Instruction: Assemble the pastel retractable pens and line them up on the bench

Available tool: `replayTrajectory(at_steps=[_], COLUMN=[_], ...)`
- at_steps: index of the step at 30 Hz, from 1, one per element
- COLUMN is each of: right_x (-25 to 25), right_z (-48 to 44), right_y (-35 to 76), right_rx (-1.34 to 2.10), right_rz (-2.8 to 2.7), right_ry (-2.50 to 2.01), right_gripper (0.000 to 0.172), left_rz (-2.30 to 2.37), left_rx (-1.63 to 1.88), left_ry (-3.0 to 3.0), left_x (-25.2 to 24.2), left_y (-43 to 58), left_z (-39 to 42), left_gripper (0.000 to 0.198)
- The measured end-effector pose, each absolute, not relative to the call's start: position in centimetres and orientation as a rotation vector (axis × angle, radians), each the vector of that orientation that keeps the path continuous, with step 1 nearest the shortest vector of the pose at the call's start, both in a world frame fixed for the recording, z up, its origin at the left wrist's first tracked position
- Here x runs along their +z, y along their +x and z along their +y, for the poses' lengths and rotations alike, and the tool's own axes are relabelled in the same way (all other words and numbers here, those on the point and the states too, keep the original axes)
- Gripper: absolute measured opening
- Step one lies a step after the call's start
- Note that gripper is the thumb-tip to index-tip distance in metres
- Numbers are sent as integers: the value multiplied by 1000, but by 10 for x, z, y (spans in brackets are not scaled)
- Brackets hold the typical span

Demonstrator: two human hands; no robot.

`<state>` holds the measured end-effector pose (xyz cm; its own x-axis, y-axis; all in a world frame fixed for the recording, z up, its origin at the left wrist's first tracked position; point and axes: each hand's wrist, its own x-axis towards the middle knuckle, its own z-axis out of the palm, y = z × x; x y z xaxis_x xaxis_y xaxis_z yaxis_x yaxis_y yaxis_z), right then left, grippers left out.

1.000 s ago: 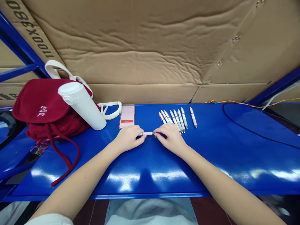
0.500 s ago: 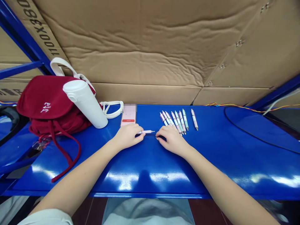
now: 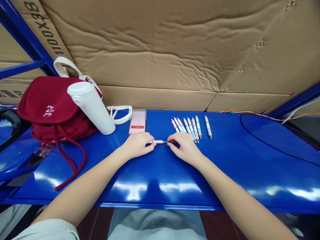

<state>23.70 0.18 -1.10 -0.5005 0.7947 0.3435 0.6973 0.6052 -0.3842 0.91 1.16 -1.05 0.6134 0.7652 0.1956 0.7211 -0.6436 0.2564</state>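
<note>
My left hand (image 3: 138, 145) is closed around a pale pink pen (image 3: 158, 142), which lies level with its thin point towards the right. My right hand (image 3: 184, 147) pinches a small, dark-silver pen tip (image 3: 168, 142) between thumb and forefinger, right at the pen's point. That piece is mostly hidden by the fingers. Just beyond my right hand lies a row of pastel pens (image 3: 191, 128) in pink, white and green, their silver ends towards me. One pink-and-white pen (image 3: 208, 127) lies apart, to the right of the row.
A phone (image 3: 137, 125) lies behind my left hand. At the left, a white bottle (image 3: 92, 108) leans on a red backpack (image 3: 50, 103) with a dangling strap. A black cable (image 3: 270, 143) crosses the blue table (image 3: 225, 173) at right. Cardboard (image 3: 150, 60) stands behind.
My right hand has brought the small tip up and left to the pen's point, closing the gap between them. My left hand has barely moved. The view has shifted slightly.
</note>
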Motion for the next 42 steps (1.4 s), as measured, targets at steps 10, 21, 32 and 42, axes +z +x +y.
replayTrajectory(at_steps=[10,21,32,42], right_x=[-13,-11,-17,-16], right_z=[0,-1,1,2], right_y=[235,234,235,234], right_rx=[304,329,380,403], right_rz=[-2366,-2369,-2354,-2400], right_ry=[-1146,-1150,-1110,-1183], right_gripper=[7,10,10,17], left_rz=[1195,1180,1141,1145], left_rx=[414,442,480,541], left_ry=[2688,2699,2710,2724], left_x=[-14,-12,-15,-14], left_y=[11,12,13,12], left_z=[10,8,7,7], left_gripper=[26,20,20,21])
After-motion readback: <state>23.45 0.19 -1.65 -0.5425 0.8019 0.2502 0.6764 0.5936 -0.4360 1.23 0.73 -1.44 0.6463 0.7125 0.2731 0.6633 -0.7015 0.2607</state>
